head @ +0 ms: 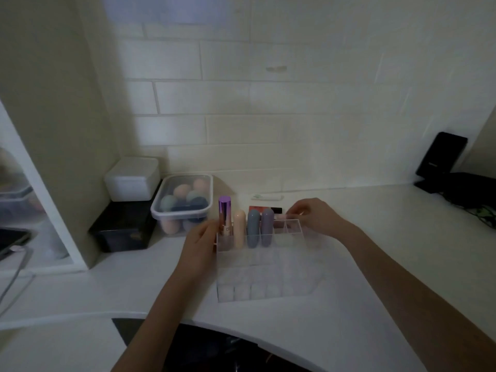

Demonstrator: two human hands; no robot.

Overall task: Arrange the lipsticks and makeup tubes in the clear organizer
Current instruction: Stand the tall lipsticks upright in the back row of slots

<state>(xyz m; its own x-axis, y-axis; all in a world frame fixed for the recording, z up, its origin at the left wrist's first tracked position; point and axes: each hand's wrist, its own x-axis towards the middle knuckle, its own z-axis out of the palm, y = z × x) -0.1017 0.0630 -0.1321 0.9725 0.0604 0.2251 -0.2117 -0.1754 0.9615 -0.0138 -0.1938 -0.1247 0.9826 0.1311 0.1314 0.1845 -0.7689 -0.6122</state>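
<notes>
The clear organizer [265,267] sits dead center, with four tubes standing along its 12 o'clock row. The left hand [200,241] braces its 9 o'clock wall, fingers looking loosely curled. The right hand [312,217] pinches a pale pink tube [281,216] over the 1 o'clock slot. Honestly, a crooked drop could catch the divider and tip the purple-capped lipstick [224,214].
</notes>
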